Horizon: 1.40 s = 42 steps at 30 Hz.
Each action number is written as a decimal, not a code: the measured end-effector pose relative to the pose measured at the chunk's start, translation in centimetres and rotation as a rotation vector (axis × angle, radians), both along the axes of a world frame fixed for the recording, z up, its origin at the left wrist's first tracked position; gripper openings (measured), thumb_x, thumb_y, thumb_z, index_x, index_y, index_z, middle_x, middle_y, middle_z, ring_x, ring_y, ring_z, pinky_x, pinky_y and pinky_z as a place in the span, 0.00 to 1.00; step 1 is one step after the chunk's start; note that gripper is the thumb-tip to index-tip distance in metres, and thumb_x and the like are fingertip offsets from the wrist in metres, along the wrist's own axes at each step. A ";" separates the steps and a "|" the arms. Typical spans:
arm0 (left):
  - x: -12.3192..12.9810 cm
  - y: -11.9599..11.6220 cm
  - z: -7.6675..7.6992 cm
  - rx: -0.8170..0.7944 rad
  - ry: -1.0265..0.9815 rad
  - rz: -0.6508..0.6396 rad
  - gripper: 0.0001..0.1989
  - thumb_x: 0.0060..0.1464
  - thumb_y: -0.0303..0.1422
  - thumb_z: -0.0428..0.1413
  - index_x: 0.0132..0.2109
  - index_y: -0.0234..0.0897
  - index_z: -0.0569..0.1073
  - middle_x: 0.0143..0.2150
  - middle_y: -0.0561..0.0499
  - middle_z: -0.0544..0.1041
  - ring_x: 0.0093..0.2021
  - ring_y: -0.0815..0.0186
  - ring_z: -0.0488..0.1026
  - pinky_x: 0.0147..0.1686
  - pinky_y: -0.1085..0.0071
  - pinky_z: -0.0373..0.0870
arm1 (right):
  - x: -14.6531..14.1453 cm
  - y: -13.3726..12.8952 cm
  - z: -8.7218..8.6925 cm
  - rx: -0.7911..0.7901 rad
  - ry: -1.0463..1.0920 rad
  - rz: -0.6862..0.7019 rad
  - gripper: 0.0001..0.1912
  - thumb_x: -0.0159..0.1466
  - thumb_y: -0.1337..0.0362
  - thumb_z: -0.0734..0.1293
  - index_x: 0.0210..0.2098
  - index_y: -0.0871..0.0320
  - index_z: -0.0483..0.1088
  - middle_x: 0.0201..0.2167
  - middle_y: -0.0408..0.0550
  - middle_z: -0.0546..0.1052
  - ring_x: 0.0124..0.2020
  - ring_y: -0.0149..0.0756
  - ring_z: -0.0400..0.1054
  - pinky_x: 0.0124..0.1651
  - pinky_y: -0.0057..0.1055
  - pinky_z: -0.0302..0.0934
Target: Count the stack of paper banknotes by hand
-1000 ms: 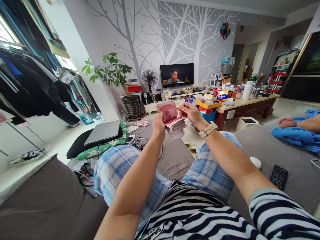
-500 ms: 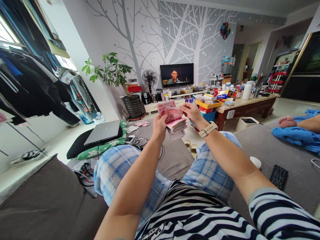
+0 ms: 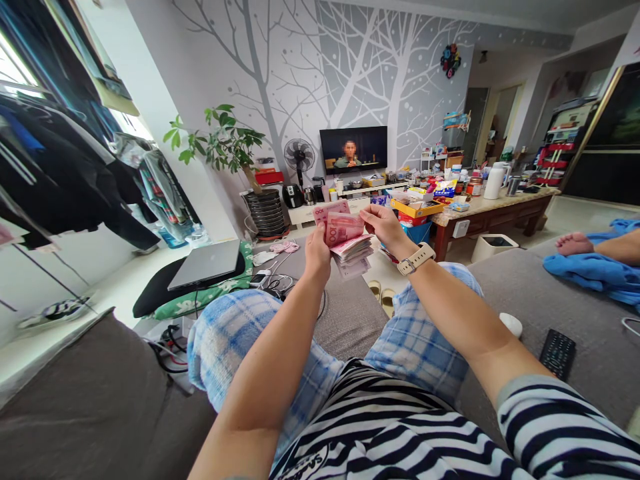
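My left hand (image 3: 318,257) grips a thick stack of pink 100-yuan banknotes (image 3: 347,243) from below, with its thumb over the top notes. The upper notes fan away from the lower ones. My right hand (image 3: 383,227) is raised beside the stack, its fingertips at the right edge of the upper notes. I cannot tell whether those fingers pinch a note. A beige-strapped watch (image 3: 416,259) sits on my right wrist. Both forearms reach out over my blue plaid pyjama shorts (image 3: 415,347).
A grey sofa (image 3: 590,300) holds a black remote control (image 3: 558,355), and another person's bare foot (image 3: 574,244) rests by a blue cloth (image 3: 590,273). A laptop (image 3: 205,265) lies on a cushion to the left. Beyond stands a cluttered wooden table (image 3: 490,213).
The upper banknotes have shifted from a tall curl to a flatter fan across the stack, showing the printed 100. My hands have barely moved.
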State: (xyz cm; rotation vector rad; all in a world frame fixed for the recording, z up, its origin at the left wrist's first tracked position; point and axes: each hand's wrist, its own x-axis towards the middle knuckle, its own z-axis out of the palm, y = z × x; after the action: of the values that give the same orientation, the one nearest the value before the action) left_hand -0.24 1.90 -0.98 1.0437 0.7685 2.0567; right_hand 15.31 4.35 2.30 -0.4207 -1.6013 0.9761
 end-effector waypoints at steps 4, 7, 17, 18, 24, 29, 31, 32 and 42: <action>0.0 0.0 0.0 -0.001 0.006 -0.003 0.13 0.45 0.41 0.56 0.29 0.34 0.73 0.28 0.51 0.76 0.29 0.68 0.73 0.33 0.71 0.69 | 0.0 -0.1 0.0 0.007 0.007 0.015 0.13 0.56 0.57 0.65 0.23 0.60 0.63 0.18 0.39 0.62 0.19 0.24 0.54 0.23 0.24 0.48; 0.1 -0.2 0.1 0.016 0.000 -0.017 0.12 0.46 0.40 0.55 0.28 0.34 0.72 0.27 0.51 0.76 0.28 0.68 0.72 0.33 0.71 0.69 | 0.0 -0.1 0.0 0.007 0.003 0.018 0.14 0.56 0.56 0.65 0.23 0.59 0.63 0.18 0.39 0.62 0.19 0.24 0.54 0.23 0.24 0.48; 0.1 -0.3 0.1 0.001 0.016 0.039 0.11 0.45 0.40 0.56 0.27 0.34 0.71 0.27 0.53 0.74 0.29 0.68 0.71 0.33 0.72 0.67 | 0.1 -0.3 0.2 0.010 -0.003 0.049 0.15 0.56 0.55 0.65 0.22 0.59 0.62 0.17 0.38 0.61 0.19 0.24 0.54 0.23 0.24 0.48; 0.1 -0.4 0.1 -0.005 0.022 0.050 0.11 0.45 0.40 0.56 0.27 0.34 0.71 0.26 0.53 0.74 0.28 0.69 0.71 0.33 0.73 0.67 | 0.1 -0.3 0.2 0.008 -0.007 0.046 0.16 0.56 0.55 0.65 0.22 0.59 0.62 0.16 0.38 0.61 0.19 0.24 0.54 0.22 0.24 0.48; 0.4 -0.9 0.5 -0.010 0.037 0.064 0.11 0.46 0.39 0.55 0.27 0.35 0.71 0.27 0.53 0.74 0.29 0.68 0.70 0.33 0.72 0.67 | 0.1 -0.3 0.1 0.017 -0.006 0.055 0.16 0.57 0.54 0.65 0.22 0.59 0.62 0.16 0.39 0.62 0.19 0.24 0.54 0.22 0.24 0.48; 0.5 -1.0 0.5 0.010 0.030 0.007 0.11 0.46 0.39 0.56 0.26 0.35 0.71 0.26 0.53 0.73 0.29 0.69 0.70 0.34 0.72 0.67 | 0.1 -0.4 0.2 0.018 -0.007 0.054 0.16 0.57 0.55 0.65 0.21 0.59 0.61 0.16 0.39 0.62 0.19 0.24 0.54 0.23 0.24 0.48; 0.4 -0.9 0.5 0.026 0.031 -0.020 0.11 0.46 0.39 0.56 0.26 0.35 0.70 0.25 0.53 0.73 0.28 0.68 0.70 0.34 0.72 0.67 | 0.1 -0.3 0.2 0.011 -0.010 0.059 0.16 0.56 0.54 0.65 0.21 0.59 0.61 0.16 0.39 0.62 0.18 0.24 0.53 0.22 0.24 0.48; 0.4 -0.9 0.4 0.035 0.032 -0.027 0.11 0.46 0.39 0.56 0.26 0.35 0.70 0.25 0.53 0.73 0.28 0.68 0.70 0.34 0.72 0.67 | 0.0 -0.3 0.2 0.007 -0.011 0.065 0.17 0.56 0.53 0.66 0.21 0.59 0.61 0.16 0.39 0.62 0.18 0.24 0.53 0.22 0.24 0.48; 0.2 -0.7 0.2 0.046 0.055 -0.038 0.13 0.46 0.42 0.56 0.28 0.34 0.72 0.27 0.52 0.75 0.27 0.68 0.70 0.32 0.72 0.67 | 0.0 -0.3 0.1 0.012 -0.009 0.081 0.17 0.56 0.53 0.66 0.21 0.59 0.61 0.16 0.39 0.62 0.18 0.24 0.53 0.22 0.24 0.47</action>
State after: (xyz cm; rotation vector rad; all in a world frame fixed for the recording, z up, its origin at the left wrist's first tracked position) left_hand -0.05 1.23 -0.82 1.1358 0.7262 2.0296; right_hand 15.35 4.07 2.44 -0.3553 -1.6419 1.0263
